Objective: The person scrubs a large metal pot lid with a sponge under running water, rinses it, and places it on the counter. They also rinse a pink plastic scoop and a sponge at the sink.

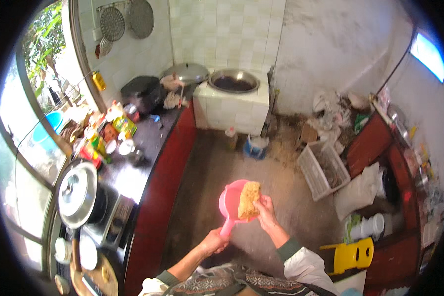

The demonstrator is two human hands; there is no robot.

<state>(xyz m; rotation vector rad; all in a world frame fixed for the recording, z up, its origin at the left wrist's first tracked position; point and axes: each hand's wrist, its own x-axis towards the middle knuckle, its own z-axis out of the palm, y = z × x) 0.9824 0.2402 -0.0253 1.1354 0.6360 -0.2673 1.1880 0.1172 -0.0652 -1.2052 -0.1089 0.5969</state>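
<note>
My left hand [214, 241] is wrapped round the handle of a pink plastic dipper [229, 201], which is held out in front of me above the floor. In my right hand [266, 212], a rough, yellow-tan oblong piece [248, 201] is pinched at its right edge. It looks like a loofah or sponge, but its exact kind cannot be made out. The piece stands over the right side of the dipper's bowl and hides part of it. Whether the two touch is unclear.
At left, a dark counter [150, 143] carries a lidded pan [78, 195], a stove [116, 222] and a cutting board [108, 278]. Ahead stands a tiled stove with a large wok [233, 81]. Rightward are a white crate [316, 190], a sack [355, 193] and a yellow stool [352, 255].
</note>
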